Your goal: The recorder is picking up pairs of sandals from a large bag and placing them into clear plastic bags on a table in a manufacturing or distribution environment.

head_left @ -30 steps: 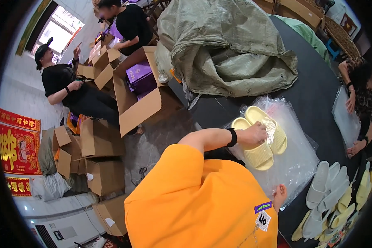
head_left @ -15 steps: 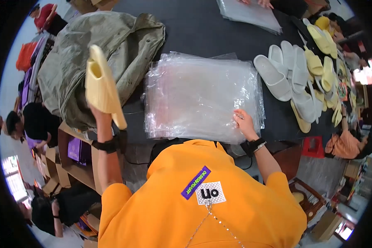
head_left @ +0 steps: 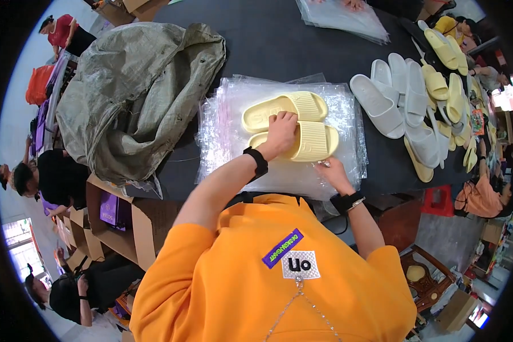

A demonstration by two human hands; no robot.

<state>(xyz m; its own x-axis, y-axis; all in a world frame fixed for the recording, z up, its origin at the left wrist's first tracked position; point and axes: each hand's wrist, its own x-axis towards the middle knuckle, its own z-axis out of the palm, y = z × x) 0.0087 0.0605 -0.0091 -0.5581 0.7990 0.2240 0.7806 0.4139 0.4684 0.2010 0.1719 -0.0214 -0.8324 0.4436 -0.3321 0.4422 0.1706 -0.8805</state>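
- Broadly, the dark table [head_left: 256,45] comes first, stretching toward twelve o'clock from the pair of yellow slippers [head_left: 310,137].
- Woven sack [head_left: 137,97], slumped at nine o'clock.
- Stack of clear bags [head_left: 225,114], flat beneath the pair.
- Loose slippers [head_left: 415,102], whitish and yellow, heaped at three o'clock.
- The pair itself: side by side, toes toward three o'clock.
- Left hand [head_left: 280,134]: fingers curled, gripping the pair's adjoining edges.
- Right hand [head_left: 334,172]: around five o'clock, fingers bent; whether they pinch a bag, I cannot tell.

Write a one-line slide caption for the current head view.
Left hand gripping two pale yellow slippers over stacked clear plastic on a dark table, right hand close by.
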